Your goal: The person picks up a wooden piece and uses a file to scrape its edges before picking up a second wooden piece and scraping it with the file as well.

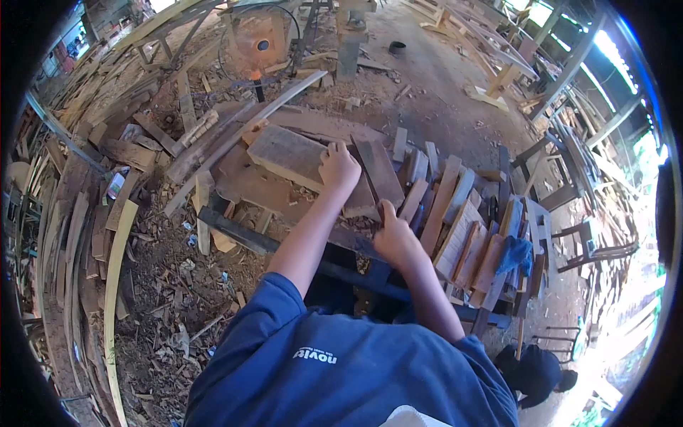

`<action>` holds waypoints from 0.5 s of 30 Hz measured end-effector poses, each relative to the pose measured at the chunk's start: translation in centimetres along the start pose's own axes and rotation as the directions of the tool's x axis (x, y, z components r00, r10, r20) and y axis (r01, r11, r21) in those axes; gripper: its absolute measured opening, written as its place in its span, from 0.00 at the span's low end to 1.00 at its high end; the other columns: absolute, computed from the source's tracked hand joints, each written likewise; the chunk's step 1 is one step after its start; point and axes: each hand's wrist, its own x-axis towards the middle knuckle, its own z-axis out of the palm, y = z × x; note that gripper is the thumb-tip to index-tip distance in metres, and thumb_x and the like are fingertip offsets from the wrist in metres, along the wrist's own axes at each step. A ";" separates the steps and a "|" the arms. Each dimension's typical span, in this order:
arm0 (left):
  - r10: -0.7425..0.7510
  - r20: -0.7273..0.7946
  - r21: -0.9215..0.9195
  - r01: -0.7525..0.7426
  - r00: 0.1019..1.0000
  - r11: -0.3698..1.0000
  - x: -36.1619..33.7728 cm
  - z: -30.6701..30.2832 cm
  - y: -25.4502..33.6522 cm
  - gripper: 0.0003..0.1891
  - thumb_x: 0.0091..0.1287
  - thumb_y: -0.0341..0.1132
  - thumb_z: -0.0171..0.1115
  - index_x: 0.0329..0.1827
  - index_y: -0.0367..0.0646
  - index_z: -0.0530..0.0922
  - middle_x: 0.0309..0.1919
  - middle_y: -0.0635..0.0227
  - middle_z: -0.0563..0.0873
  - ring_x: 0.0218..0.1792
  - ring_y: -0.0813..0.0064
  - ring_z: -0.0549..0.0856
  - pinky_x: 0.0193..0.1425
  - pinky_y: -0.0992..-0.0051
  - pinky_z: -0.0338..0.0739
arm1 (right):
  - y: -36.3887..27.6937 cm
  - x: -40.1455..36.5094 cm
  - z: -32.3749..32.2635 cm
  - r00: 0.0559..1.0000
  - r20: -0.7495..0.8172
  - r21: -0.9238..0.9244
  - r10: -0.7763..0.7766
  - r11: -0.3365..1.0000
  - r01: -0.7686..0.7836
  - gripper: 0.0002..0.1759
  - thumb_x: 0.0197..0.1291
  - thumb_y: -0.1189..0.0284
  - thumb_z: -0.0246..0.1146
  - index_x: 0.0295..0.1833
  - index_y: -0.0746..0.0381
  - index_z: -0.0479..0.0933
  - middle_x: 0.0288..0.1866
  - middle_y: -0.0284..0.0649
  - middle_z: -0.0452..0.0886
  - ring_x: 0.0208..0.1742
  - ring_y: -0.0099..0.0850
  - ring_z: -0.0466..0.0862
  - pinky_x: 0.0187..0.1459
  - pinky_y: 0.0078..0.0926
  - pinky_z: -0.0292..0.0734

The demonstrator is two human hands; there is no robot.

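My left hand (340, 169) is closed over the right end of a thick, weathered wooden block (288, 153), which lies across the low workbench. My right hand (395, 236) is wrapped round the handle of what looks like a handsaw. Its broad, brownish blade (379, 171) points away from me, just right of the block's end. Whether the blade's edge touches the wood cannot be made out. Part of the handle is hidden in my right fist.
Several wood offcuts (455, 228) are stacked at the bench's right, with a blue cloth (514, 255) on them. A long curved plank (249, 135) lies beyond the block. Scrap and shavings (178, 306) cover the floor at left. A person (537, 373) is at lower right.
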 end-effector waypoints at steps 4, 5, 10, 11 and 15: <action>-0.028 0.022 -0.029 0.029 0.999 0.999 -0.1 -0.6 0.4 0.17 0.70 0.36 0.53 0.60 0.45 0.72 0.59 0.56 0.74 0.62 0.49 0.75 0.58 0.47 0.77 | -0.1 -4.6 -0.5 1.000 -0.027 0.158 0.006 0.987 -0.001 0.39 0.56 0.79 0.53 0.76 0.57 0.56 0.34 0.69 0.82 0.44 0.63 0.84 0.50 0.60 0.75; -0.022 0.024 -0.031 0.023 0.999 0.999 0.0 -0.4 0.3 0.17 0.70 0.36 0.53 0.60 0.45 0.72 0.59 0.56 0.74 0.62 0.49 0.75 0.58 0.47 0.77 | -0.1 -5.7 -0.9 0.999 -0.032 0.159 0.011 0.987 -0.005 0.39 0.56 0.79 0.53 0.76 0.57 0.56 0.34 0.69 0.82 0.44 0.63 0.84 0.50 0.60 0.75; 0.185 -0.232 0.027 -0.184 0.955 0.983 -0.8 0.3 0.0 0.28 0.69 0.32 0.54 0.73 0.63 0.68 0.73 0.55 0.68 0.72 0.44 0.66 0.68 0.45 0.68 | 1.8 -8.4 -2.0 0.984 0.053 0.318 -0.173 0.936 0.148 0.26 0.60 0.81 0.56 0.66 0.62 0.67 0.27 0.47 0.79 0.30 0.32 0.84 0.36 0.32 0.77; 0.186 -0.239 0.030 -0.184 0.953 0.982 -0.7 0.3 -0.3 0.28 0.69 0.32 0.54 0.73 0.63 0.68 0.73 0.55 0.68 0.72 0.44 0.66 0.68 0.45 0.68 | 1.7 -8.5 -2.2 0.982 0.049 0.319 -0.180 0.935 0.155 0.26 0.60 0.81 0.56 0.66 0.62 0.67 0.27 0.47 0.79 0.30 0.32 0.84 0.36 0.32 0.77; 0.289 -0.058 -0.019 -0.291 0.956 0.957 -0.5 -0.2 -0.5 0.25 0.68 0.30 0.54 0.66 0.67 0.78 0.72 0.57 0.71 0.76 0.53 0.65 0.74 0.47 0.60 | 0.5 -9.0 -3.5 0.974 0.061 0.406 -0.217 0.897 0.175 0.23 0.58 0.80 0.61 0.60 0.63 0.69 0.29 0.40 0.78 0.33 0.24 0.81 0.37 0.26 0.77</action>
